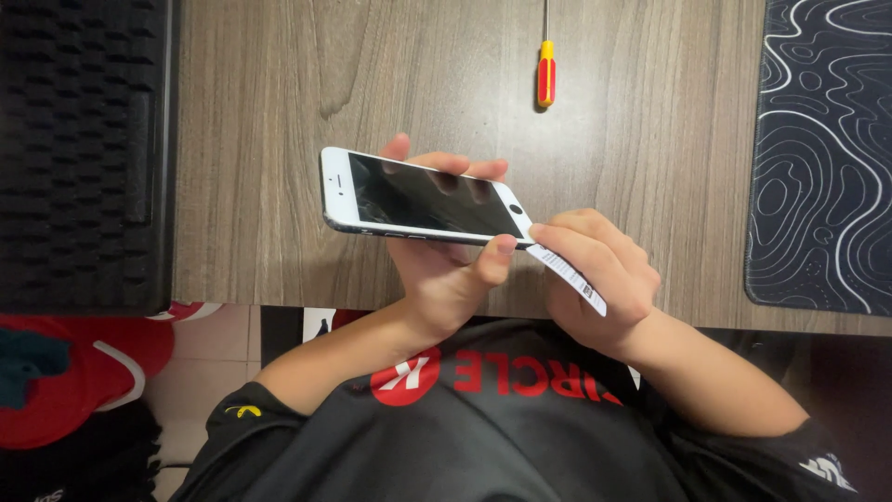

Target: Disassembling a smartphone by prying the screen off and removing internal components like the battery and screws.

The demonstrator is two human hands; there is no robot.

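Phone [423, 197] in left hand [446, 270], card [569, 270] in right hand [599, 270]

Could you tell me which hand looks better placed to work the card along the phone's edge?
Probably the right hand: it pinches the card at the phone's corner, while the left hand cradles the phone.

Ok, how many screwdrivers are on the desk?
1. A red and yellow handled screwdriver lies at the far middle of the wooden desk, beyond the white smartphone. Others may be out of frame.
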